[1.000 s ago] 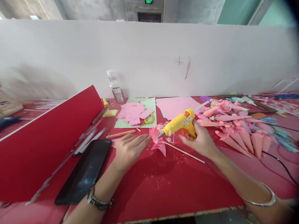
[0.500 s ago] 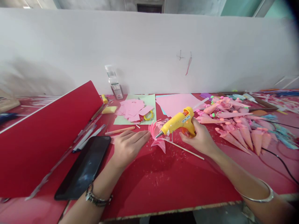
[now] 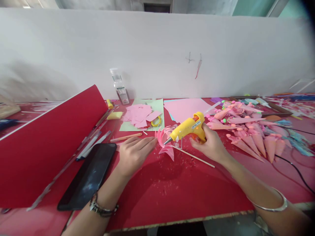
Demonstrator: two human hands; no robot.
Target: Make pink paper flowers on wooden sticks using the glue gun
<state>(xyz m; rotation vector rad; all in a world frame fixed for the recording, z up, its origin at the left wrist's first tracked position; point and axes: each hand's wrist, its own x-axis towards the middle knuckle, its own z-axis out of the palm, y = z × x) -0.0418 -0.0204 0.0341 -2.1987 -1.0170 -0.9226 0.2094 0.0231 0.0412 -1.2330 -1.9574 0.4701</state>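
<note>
While the yellow glue gun [image 3: 188, 127] is gripped by its handle in the right hand [image 3: 211, 146], its nozzle is held at the pink paper flower [image 3: 160, 137], mid-worktop [image 3: 187, 196], beside the left hand [image 3: 134, 154], whose hold cannot be told. Light, easily creased petals are to be expected, so the flower is better steadied low, near the thin stick [image 3: 194, 157].
</note>
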